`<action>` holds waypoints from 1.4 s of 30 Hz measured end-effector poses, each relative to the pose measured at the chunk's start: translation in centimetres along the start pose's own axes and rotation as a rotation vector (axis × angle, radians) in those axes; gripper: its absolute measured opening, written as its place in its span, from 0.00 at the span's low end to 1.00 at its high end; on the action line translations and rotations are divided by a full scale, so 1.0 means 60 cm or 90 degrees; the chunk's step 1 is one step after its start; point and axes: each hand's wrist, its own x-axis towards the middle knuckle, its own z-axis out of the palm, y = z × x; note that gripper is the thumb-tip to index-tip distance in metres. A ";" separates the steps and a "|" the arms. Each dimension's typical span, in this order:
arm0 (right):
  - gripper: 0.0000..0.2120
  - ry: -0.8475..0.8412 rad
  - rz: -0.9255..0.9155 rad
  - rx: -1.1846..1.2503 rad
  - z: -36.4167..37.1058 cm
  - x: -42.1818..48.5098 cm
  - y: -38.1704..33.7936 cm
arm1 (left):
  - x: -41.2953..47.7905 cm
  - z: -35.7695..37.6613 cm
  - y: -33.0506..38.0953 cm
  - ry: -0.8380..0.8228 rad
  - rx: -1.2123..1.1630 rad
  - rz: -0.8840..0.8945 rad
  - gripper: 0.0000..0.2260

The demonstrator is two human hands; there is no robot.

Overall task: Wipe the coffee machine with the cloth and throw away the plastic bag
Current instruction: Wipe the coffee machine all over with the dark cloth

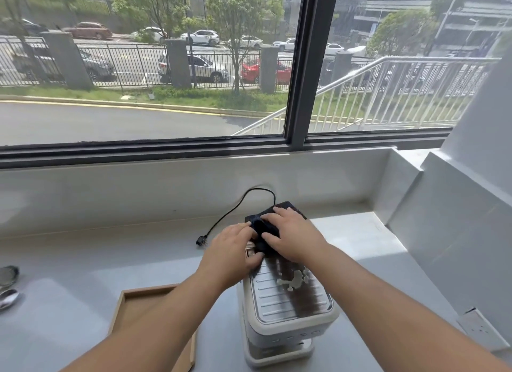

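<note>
Pressing down on a dark cloth (263, 227) with both hands at the back of the coffee machine (288, 310), on its top. Left hand (231, 254) lying flat, fingers spread, fingertips touching the cloth's near-left fold; grip open, not closing around anything. Right hand (293, 236) spreading over the cloth's middle and right part, palm down; grip wide as well, holding the cloth only by pressing.

Standing near the right end of the pale desk (69, 261), with the machine's ribbed metal top plate (291, 297) showing toward the camera and carrying a whitish splotch (295, 280) just under the right wrist. Leaving open desk behind and to the left, up to the low white wall (138, 188) under the window; closing in on the right, where a slanted white panel (457, 233) is running close beside the machine. Trailing a black power cord (238, 208) from behind the cloth to its plug (200, 241), lying loose on the desk. Sitting just left of the machine, a wooden tray (133, 302), partly covered by the left forearm.

Hiding the machine's rear top under cloth and hands; cutting off its base at the lower frame edge. Blurring two shiny metal objects (8, 285) at the far left edge, too cropped for naming. Plastic bag not being made out anywhere.
</note>
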 end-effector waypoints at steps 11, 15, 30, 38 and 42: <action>0.26 -0.006 0.005 -0.080 0.053 0.017 0.004 | -0.007 0.031 -0.008 0.009 -0.049 -0.079 0.35; 0.24 -0.006 -0.008 -0.091 0.054 0.015 0.006 | -0.006 0.034 -0.010 -0.005 -0.044 -0.095 0.35; 0.23 -0.021 -0.028 -0.042 0.050 -0.031 0.001 | -0.003 0.028 -0.012 0.000 -0.018 -0.083 0.40; 0.22 -0.028 -0.018 -0.037 0.049 -0.052 -0.009 | -0.007 0.019 -0.012 -0.013 -0.013 -0.073 0.42; 0.22 -0.026 -0.013 -0.033 0.052 -0.064 -0.011 | -0.008 0.016 -0.012 -0.020 0.001 -0.071 0.42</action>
